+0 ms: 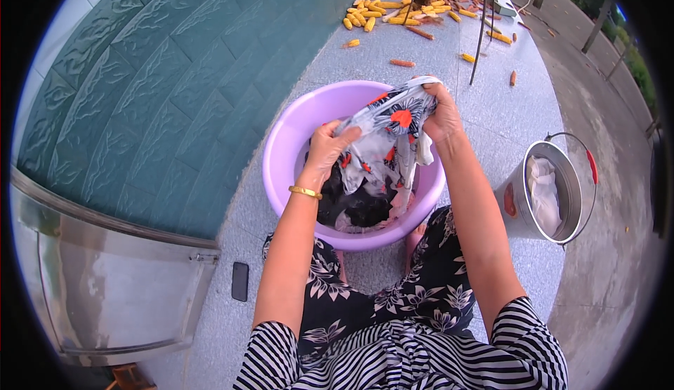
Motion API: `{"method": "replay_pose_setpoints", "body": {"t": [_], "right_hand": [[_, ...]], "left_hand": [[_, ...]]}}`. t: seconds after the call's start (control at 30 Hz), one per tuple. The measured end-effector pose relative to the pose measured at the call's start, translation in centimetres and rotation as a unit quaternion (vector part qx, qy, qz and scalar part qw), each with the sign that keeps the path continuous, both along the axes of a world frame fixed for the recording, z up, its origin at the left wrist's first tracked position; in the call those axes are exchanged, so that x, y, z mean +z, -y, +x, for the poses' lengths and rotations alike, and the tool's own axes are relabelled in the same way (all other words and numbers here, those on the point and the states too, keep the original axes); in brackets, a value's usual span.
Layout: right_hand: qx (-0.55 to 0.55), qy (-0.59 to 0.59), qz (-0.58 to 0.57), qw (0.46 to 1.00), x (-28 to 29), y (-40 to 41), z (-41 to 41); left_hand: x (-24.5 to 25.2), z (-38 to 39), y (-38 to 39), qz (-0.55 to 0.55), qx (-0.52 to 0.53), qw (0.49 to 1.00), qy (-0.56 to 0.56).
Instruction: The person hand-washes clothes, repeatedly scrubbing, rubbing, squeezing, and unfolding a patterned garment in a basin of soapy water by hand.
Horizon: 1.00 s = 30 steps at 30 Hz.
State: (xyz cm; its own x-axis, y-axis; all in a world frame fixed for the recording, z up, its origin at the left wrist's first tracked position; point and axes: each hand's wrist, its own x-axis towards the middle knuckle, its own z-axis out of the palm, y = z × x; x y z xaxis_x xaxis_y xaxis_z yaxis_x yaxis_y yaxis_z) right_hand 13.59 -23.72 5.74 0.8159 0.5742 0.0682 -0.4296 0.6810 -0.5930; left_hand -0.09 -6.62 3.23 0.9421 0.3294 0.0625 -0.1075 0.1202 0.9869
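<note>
A wet white garment with a black and red print (403,119) is stretched between my two hands above a large purple plastic basin (279,179). My left hand (329,150), with a gold bangle at the wrist, grips its lower left part. Higher up and to the right, my right hand (442,116) is closed on the garment's bunched upper edge. The garment's lower folds hang into the basin. Dark wet clothes (363,205) and a pale pink cloth (400,205) lie in the basin below, partly in water.
On the right stands a metal bucket (511,190) with white cloth (544,195) inside. A black smartphone (240,281) lies on the floor at the left, near a metal-framed door panel (121,279). Corn cobs (389,5) and thin rods (479,37) are farther ahead. A green tiled wall (174,90) runs along the left.
</note>
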Motion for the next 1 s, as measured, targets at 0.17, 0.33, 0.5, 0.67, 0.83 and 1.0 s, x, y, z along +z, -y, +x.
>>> {"method": "replay_pose_setpoints", "body": {"t": [0.17,0.33,0.5,0.67,0.83,1.0], "right_hand": [[0.036,-0.09,-0.074,0.993,0.1,-2.9,-2.5],[-0.1,0.3,-0.158,0.935,-0.1,-5.8,-5.7],[-0.163,0.701,-0.227,0.657,0.4,-7.1,-13.7],[-0.317,0.687,-0.433,0.491,-4.2,-8.6,-8.2],[-0.303,0.579,-0.439,0.617,-5.1,-8.5,-7.3],[-0.26,0.634,-0.33,0.649,-2.1,-8.0,-13.7]], "left_hand": [[0.3,0.6,0.5,-0.326,0.048,0.935,0.133],[-1.4,1.6,-0.2,-0.445,0.102,0.886,0.083],[-2.6,1.1,-1.9,-0.412,-0.039,0.907,0.073],[-2.5,1.2,1.8,-0.41,-0.108,0.902,0.077],[-2.8,1.1,2.2,-0.326,0.132,0.934,-0.068],[-6.4,1.1,-4.2,-0.169,-0.021,0.985,-0.028]]}}
